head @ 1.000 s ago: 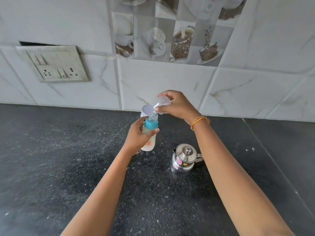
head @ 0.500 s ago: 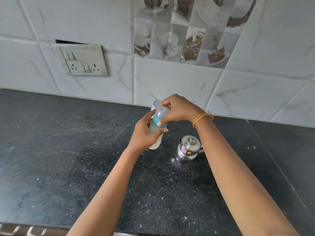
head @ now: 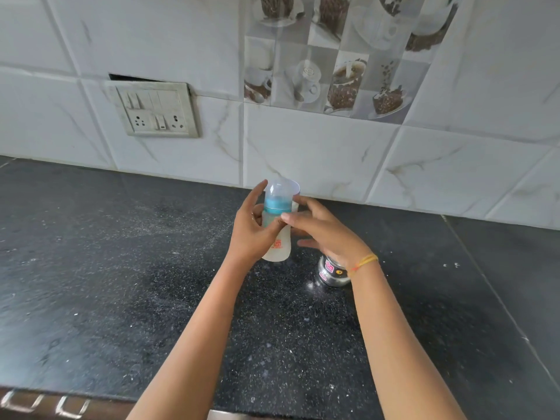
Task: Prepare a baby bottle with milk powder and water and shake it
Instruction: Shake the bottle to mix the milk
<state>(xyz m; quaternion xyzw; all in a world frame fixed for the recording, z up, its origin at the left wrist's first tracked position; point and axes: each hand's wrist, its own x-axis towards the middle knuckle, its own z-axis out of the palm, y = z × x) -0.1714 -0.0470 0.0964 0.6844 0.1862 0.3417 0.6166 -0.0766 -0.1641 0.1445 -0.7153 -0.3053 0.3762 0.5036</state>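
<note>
Left hand has its thumb and fingers curled round the baby bottle, holding it upright just above the dark counter. Right hand is open, straight fingers lying against the bottle's side. The clear cap sits over the teal collar, so shaking looks next, I'd guess. Press that cap down firmly first, wrap both hands round, and keep clear of the steel pot just beside it.

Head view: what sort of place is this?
Most likely a home kitchen: a dark speckled stone countertop, tiled backsplash with coffee-cup picture tiles, and a small steel lidded pot.
</note>
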